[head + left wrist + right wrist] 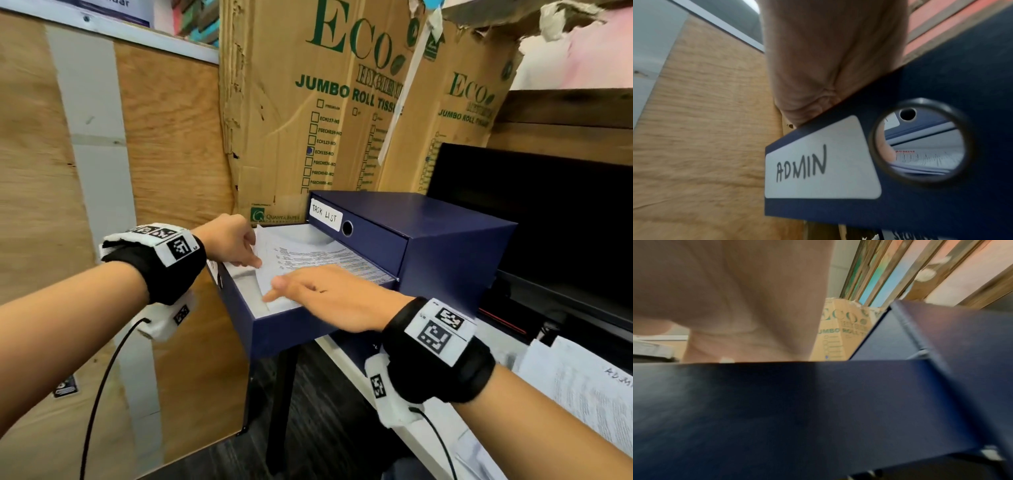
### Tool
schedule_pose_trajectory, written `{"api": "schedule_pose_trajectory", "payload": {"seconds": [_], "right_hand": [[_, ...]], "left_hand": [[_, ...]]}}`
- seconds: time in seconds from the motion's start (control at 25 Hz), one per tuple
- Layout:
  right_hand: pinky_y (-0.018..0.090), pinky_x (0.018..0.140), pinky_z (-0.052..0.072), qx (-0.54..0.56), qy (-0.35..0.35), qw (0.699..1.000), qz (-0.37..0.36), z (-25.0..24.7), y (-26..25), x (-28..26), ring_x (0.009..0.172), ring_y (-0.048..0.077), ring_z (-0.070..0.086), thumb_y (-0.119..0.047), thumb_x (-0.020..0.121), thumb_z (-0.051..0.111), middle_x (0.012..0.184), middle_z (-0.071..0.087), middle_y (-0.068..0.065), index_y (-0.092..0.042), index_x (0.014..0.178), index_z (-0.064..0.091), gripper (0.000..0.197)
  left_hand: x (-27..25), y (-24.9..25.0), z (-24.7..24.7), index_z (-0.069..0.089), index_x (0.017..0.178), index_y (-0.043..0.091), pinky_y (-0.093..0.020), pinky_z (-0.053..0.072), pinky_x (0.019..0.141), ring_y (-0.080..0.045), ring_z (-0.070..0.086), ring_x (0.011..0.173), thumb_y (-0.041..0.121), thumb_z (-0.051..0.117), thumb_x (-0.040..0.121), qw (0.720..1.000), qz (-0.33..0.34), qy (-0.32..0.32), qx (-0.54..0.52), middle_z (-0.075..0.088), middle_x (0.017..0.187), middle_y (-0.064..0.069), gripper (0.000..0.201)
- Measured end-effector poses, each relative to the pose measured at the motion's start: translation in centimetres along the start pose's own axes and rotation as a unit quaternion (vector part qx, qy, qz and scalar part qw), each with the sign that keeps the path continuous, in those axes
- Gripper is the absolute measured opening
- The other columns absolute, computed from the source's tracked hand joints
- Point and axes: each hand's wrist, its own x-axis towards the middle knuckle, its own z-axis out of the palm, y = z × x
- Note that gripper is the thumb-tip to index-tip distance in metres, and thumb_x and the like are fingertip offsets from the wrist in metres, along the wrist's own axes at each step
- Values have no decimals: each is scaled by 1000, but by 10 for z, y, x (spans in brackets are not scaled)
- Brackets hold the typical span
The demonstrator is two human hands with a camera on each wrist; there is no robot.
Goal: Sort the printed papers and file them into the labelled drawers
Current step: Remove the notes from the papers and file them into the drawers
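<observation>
One printed sheet (pixel 308 260) lies in the pulled-out lower drawer (pixel 291 329) of a dark blue drawer box (pixel 455 246), text side up, its left edge lifted against the drawer's white inner wall. Drawer front carries a white label (pixel 818 160) reading ADMIN beside a round finger hole (pixel 920 141); through the hole the sheet's red heading shows. Upper drawer (pixel 370 236) is pushed in, labelled TASK LIST.

Left hand (pixel 233 240) reaches over the drawer's front left corner, wrist bent down, fingers (pixel 251 262) curled and pinching the sheet's raised left edge. Right hand (pixel 329 298) lies palm down over the drawer's near side wall, fingers straight and slightly apart, tips on the sheet's near corner, thumb tucked inward. Right wrist view is blurred: only palm and the drawer's blue side. Both wrists wear black bands with white marker tags and cables.

Drawer box sits at the left end of a white worktop (pixel 383 383). More printed papers (pixel 582 387) lie on the worktop by the right forearm. Dark monitor (pixel 548 212) stands right of the box. Cardboard cartons (pixel 308 102) printed ECO JUMBO ROLL TISSUE stand behind. Plywood wall (pixel 171 137) on the left.
</observation>
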Motion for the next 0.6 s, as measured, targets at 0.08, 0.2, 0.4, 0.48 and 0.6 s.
{"api": "schedule_pose_trajectory", "payload": {"seconds": [0.08,0.2,0.4,0.48,0.6], "right_hand": [[40,104,38,-34,-65,997,8,8,-10,16,116,20,55,-77,87,13,128,61,0,-24,115,68,82],[44,105,36,-92,-87,988,84,7,-4,27,119,26,52,-85,78,3,125,62,7,-21,116,67,99],[42,110,26,-87,-76,985,131,-4,12,20,133,24,39,-82,78,2,135,56,3,-29,116,67,93],[37,107,32,-45,-36,994,96,-3,15,15,122,17,49,-75,88,14,131,59,-2,-27,117,67,77],[32,111,29,8,29,999,40,-2,20,1,133,8,40,-68,88,41,136,54,-12,-33,120,64,53]], "left_hand": [[-4,0,3,69,88,16,-23,45,69,-14,64,78,43,79,74,997,21,23,73,72,86,2,32],[-4,-5,5,72,80,18,-26,42,67,-16,60,77,48,67,84,995,15,62,75,68,78,1,31],[-9,-29,12,66,90,9,-35,41,73,-34,55,90,31,50,90,966,21,257,22,60,83,-13,28],[-18,-32,17,56,100,9,-36,39,77,-33,48,93,22,54,90,950,-14,309,-47,50,91,-10,16],[-30,-37,21,45,103,8,-38,47,76,-29,57,87,16,53,89,933,-92,277,-208,58,92,-8,18]]}}
